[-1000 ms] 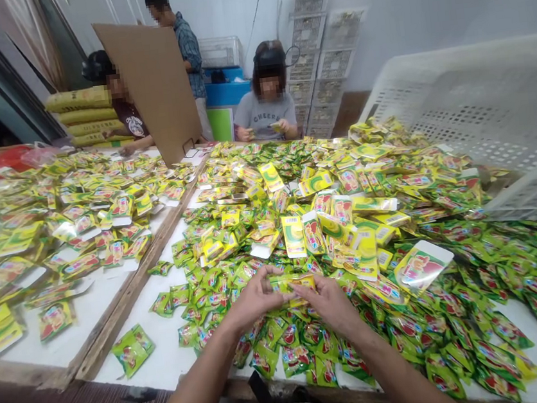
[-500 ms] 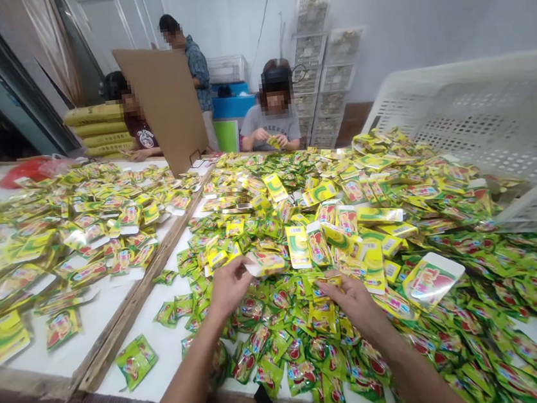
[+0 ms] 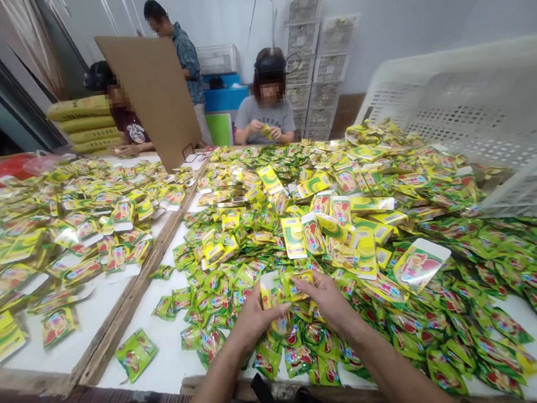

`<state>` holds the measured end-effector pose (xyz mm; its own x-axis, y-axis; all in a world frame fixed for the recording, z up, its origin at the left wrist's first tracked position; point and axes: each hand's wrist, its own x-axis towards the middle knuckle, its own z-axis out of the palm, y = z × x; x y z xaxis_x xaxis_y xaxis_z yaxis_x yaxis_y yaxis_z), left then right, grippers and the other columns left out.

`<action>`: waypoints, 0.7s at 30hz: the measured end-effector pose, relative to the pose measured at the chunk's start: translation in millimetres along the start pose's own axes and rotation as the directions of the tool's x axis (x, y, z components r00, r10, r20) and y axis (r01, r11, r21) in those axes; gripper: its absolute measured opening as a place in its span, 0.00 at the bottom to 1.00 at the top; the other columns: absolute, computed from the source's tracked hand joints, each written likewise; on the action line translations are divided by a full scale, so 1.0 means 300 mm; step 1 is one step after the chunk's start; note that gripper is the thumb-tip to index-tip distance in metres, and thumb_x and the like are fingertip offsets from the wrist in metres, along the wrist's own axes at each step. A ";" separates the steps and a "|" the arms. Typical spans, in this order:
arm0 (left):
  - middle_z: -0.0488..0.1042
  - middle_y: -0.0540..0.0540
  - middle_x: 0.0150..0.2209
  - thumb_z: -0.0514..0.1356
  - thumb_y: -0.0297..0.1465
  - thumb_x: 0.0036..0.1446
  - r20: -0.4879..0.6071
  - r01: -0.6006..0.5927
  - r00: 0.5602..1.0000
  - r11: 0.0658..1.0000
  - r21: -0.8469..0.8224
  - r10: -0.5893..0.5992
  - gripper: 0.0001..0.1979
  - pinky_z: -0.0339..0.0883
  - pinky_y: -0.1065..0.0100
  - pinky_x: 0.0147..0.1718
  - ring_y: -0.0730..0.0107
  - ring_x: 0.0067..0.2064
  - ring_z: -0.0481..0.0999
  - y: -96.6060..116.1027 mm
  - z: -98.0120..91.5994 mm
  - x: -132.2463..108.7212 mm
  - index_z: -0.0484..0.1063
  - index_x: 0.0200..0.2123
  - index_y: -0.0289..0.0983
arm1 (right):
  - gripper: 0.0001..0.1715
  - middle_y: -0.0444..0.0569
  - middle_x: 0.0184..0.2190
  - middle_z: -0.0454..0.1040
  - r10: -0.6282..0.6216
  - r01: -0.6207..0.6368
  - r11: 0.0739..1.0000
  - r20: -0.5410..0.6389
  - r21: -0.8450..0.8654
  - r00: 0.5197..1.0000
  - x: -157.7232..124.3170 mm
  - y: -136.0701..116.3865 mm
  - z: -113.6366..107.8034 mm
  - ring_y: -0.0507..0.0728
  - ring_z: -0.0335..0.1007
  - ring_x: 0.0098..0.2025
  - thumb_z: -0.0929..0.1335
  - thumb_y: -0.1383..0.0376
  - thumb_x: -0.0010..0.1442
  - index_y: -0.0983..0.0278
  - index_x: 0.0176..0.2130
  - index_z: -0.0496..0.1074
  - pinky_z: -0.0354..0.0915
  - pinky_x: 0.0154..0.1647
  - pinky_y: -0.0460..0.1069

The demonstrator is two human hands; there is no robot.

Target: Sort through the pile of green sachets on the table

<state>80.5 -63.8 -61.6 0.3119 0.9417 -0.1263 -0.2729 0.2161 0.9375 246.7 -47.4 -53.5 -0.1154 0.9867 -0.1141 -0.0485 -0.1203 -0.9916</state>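
My left hand is closed around a small yellow-green carton with a white end, its thumb lying across the front. Close by on the right, my right hand pinches a small yellow packet against the carton's side. Whether the packet's edge is inside the carton I cannot tell. Beneath both hands lies a heap of green candy sachets. Just beyond them, printed cartons rest on the pile, and a larger flat carton lies to the right.
A wooden strip divides the white table, with more packets on its left. A white perforated crate tips over the pile at right. A cardboard sheet stands upright at the back. Across the table, a person handles a yellow packet.
My left hand has brought the carton right and nearer to me, turning it upright. My right hand has moved slightly left with its packet, so both now meet.
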 end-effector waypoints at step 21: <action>0.74 0.47 0.39 0.67 0.30 0.43 0.193 0.207 0.964 0.972 -0.112 -0.183 0.23 0.64 0.66 0.42 0.68 0.39 0.72 0.044 0.021 -0.014 0.69 0.45 0.37 | 0.09 0.42 0.27 0.69 -0.315 0.382 0.658 0.224 -0.649 0.922 0.053 -0.114 -0.013 0.52 0.62 0.28 0.70 0.61 0.53 0.63 0.31 0.68 0.55 0.29 0.45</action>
<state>81.4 -66.5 -46.7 0.5263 0.8184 -0.2307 -0.3028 0.4339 0.8485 250.4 -27.2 -21.5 -0.3134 0.9235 0.2212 0.5679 0.3689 -0.7358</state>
